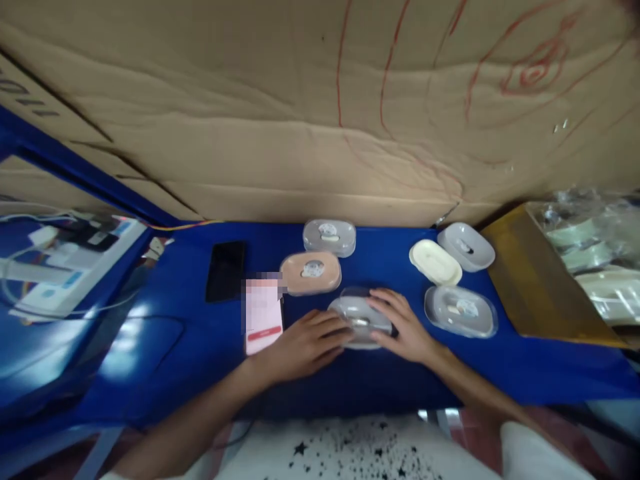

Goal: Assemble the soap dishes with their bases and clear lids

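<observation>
So both hands are on the same grey oval case (357, 313), which sits on the blue tabletop (380, 380) pretty much dead centre in front of the person. The left hand (305, 343) comes in from the left with its fingers laid flat against the case's left end, and the right hand (403, 323) is draped over the right end and top, fingers curled loosely around it. Each grip looks like a light hold on the case rather than a tight clamp, though honestly the blur makes the fingertips hard to read.

Just behind it there's a peach case (310, 273) and another grey case (329, 237), both with a round thing inside that I can't make out. Off to the right: a cream lid (435, 262), a grey lid (466, 247) and a clear-topped grey case (460, 311). A pink card (263, 317) lies just beside the left hand, partly pixelated, with a black phone (226, 270) behind it. The right hand hides the near right edge of the held case.
</observation>
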Demonstrator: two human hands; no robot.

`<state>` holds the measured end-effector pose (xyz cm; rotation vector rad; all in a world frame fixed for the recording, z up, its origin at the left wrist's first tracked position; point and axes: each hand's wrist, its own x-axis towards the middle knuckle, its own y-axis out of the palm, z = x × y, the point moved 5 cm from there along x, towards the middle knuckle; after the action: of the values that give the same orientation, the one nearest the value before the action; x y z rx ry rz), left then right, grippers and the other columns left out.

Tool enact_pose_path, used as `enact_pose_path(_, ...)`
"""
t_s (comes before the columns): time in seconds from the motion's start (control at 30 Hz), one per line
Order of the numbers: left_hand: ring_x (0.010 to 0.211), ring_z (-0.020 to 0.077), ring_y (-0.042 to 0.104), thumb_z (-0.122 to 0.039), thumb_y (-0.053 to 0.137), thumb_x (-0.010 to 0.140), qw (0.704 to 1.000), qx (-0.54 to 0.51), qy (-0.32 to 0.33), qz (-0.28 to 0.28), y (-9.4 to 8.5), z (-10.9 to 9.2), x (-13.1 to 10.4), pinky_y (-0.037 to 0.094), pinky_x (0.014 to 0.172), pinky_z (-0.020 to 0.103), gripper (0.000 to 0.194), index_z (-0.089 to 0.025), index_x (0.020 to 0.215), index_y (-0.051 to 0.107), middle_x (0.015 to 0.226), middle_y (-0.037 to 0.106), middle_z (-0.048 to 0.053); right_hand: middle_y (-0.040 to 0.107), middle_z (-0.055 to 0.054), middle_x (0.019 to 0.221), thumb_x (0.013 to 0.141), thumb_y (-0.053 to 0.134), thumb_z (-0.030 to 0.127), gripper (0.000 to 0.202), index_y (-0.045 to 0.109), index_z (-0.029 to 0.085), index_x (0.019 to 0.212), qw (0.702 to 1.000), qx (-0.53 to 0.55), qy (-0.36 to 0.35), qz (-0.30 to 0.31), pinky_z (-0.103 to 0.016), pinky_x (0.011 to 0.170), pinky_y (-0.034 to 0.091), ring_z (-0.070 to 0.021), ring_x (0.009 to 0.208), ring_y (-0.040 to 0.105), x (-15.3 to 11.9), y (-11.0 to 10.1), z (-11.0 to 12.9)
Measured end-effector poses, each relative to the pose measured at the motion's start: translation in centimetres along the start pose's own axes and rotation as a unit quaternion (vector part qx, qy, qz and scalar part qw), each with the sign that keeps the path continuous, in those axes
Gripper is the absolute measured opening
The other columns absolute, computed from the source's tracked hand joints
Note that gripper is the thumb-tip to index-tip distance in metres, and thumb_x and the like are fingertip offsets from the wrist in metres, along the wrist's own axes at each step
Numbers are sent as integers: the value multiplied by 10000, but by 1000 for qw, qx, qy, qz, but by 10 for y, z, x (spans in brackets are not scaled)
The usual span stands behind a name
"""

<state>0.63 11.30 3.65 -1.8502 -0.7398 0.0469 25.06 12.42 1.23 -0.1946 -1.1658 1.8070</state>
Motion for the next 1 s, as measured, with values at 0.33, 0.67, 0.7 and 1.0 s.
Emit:
enact_pose_path(0.33, 1315, 242, 665, -260, 609, 1109, 999, 35, 19, -16, -7, 9, 13, 573, 1103, 443, 279, -221, 1376, 681, 1354, 763, 74, 595, -151, 1572, 1099, 598, 500, 564, 526, 264, 1606, 1000, 15, -14, -17, -587, 1203, 479, -337, 1462, 553, 24, -12, -3)
enact_pose_path(0.67, 1254, 245, 701, -221, 602, 1099, 999, 35, 27, -20, -2, -9, -4, 601, 980, 379, 288, -199, 1380, 656, 1285, 786, 77, 585, -148, 1582, 1074, 644, 477, 640, 448, 299, 1657, 1000, 22, -8, 19, -583, 1164, 508, -363, 1462, 550, -1, -4, 8)
enact_pose_path(0.7, 1258, 245, 700, -222, 602, 1098, 999, 40, 28, -21, -4, -5, 0, 606, 989, 383, 292, -201, 1385, 655, 1290, 786, 76, 580, -148, 1586, 1074, 647, 474, 639, 449, 301, 1655, 999, 27, -12, 12, -591, 1172, 500, -365, 1465, 546, 5, -5, 5)
enact_pose_path(1.0, 1221, 218, 706, -267, 604, 1101, 998, 33, 37, -48, -5, 0, 11, 609, 1066, 414, 248, -229, 1326, 700, 1291, 789, 57, 605, -135, 1549, 1076, 650, 451, 602, 467, 333, 1637, 999, 42, -21, -10, -614, 1146, 525, -358, 1413, 589, 17, -4, -2)
